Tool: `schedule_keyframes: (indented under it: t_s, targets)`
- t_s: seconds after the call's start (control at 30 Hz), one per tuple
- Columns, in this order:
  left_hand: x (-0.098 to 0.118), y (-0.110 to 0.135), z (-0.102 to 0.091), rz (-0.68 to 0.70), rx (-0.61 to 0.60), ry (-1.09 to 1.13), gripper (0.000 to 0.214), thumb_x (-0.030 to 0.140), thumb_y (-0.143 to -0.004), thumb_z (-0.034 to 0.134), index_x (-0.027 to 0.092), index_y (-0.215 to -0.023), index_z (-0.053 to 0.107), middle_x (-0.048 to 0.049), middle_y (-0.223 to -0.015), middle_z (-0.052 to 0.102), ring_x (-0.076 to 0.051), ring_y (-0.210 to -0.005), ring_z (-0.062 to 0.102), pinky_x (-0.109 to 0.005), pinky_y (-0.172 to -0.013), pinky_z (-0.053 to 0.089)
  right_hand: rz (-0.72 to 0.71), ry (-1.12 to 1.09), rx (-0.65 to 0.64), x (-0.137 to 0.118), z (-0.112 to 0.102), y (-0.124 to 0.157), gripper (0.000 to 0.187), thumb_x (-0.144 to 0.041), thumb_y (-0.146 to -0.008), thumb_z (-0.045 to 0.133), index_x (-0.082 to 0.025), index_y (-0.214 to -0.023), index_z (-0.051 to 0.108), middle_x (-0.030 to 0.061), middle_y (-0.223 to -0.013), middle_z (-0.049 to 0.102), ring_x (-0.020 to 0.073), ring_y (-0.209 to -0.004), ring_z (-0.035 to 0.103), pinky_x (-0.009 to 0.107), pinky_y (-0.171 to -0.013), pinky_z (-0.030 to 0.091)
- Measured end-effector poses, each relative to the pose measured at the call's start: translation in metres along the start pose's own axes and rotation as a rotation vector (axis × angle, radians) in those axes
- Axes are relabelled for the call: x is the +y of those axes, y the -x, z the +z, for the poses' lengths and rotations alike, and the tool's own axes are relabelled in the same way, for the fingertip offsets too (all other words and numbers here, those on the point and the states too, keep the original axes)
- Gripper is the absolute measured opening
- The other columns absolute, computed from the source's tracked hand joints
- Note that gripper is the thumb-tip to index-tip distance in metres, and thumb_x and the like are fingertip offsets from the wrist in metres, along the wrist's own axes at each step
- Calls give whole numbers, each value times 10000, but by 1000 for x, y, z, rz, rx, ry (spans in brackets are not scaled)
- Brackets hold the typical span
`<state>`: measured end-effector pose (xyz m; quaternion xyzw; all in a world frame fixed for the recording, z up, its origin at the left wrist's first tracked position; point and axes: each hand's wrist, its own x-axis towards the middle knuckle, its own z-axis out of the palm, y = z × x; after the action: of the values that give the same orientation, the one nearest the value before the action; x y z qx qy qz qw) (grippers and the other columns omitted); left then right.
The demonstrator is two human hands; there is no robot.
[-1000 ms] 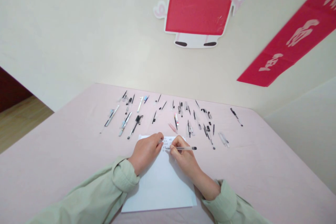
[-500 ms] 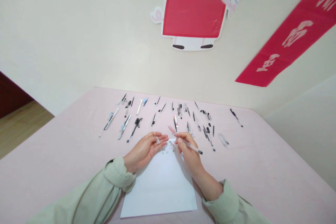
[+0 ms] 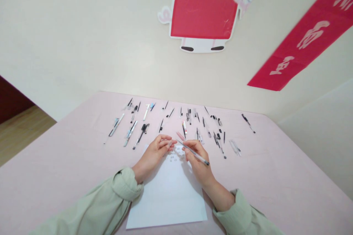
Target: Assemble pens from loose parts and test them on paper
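Observation:
Between the thumb and fingers of my left hand (image 3: pixel 154 153) is a small clear piece (image 3: pixel 170 143) that looks like a pen cap. My right hand (image 3: pixel 199 161) is closed around a slim clear-barrelled pen (image 3: pixel 196 153), its dark end pointing down to the right and its thin end toward my left hand. The cap and the pen's thin end are close together but apart. Both hands are over the top of a white sheet of paper (image 3: pixel 168 198), which bears small handwritten marks near its upper edge. A pink pen part (image 3: pixel 180 136) lies just beyond my right fingers.
Disassembled pens, caps and refills lie in loose rows across the pink tablecloth (image 3: pixel 82 147). A black pen set (image 3: pixel 142 134) lies ahead of my left hand, clear barrels (image 3: pixel 235 147) to the right, and a lone pen (image 3: pixel 248 123) farther off. The wall (image 3: pixel 110 44) rises behind the table.
My left fingers have gone from spread out with the palm turned up to curled in, pinching the clear cap. The pen in my right hand has shifted slightly left and down.

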<state>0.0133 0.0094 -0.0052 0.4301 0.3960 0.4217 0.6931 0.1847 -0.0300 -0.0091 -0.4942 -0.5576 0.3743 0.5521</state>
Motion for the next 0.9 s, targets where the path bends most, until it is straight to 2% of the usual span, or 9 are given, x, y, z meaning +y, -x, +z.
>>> schedule_keyframes:
  t_s: [0.1,0.23,0.43,0.63,0.77,0.9]
  targets:
    - [-4,-3,-4,86,-11,-143,195,221,-824,627,193,-993,533,-88,-1041,719,-216,-1033,641,-367,-930,444,22,22,1,1,-1,-1,108,-271,-861,560,-199,-913,621,9,-789,618,107,-589,507,244,-586,433]
    - [-7,-6,-6,152,-37,-191,195,256,-814,632,199,-978,544,-84,-1046,715,-231,-1067,634,-368,-923,443,57,-21,16,4,0,-2,147,-321,-867,555,-195,-899,623,6,-763,612,110,-587,511,237,-563,437]
    - [-6,-5,-5,133,-51,-151,161,238,-818,610,203,-962,548,-71,-1027,708,-221,-1084,627,-342,-897,462,88,-57,53,9,0,-3,173,-354,-860,564,-191,-866,620,-8,-708,599,101,-549,497,229,-540,420]
    - [-7,-4,-4,163,-107,-181,164,188,-796,593,194,-960,586,-68,-993,705,-220,-1020,645,-364,-907,465,148,-108,-69,8,2,-4,192,-379,-847,599,-191,-844,638,7,-679,621,109,-537,492,238,-526,407]
    - [-6,-3,-4,176,-50,-187,168,205,-809,585,195,-976,606,-82,-1083,684,-219,-1068,618,-365,-930,459,174,-161,-126,8,2,-5,233,-408,-852,603,-194,-880,692,27,-706,635,115,-539,505,251,-529,420]
    - [-4,-4,-3,116,-25,-130,219,293,-813,617,178,-999,610,-92,-1103,674,-216,-1018,637,-350,-870,498,200,-281,-135,14,1,-4,262,-416,-866,593,-203,-964,710,51,-788,676,136,-600,566,278,-595,465]
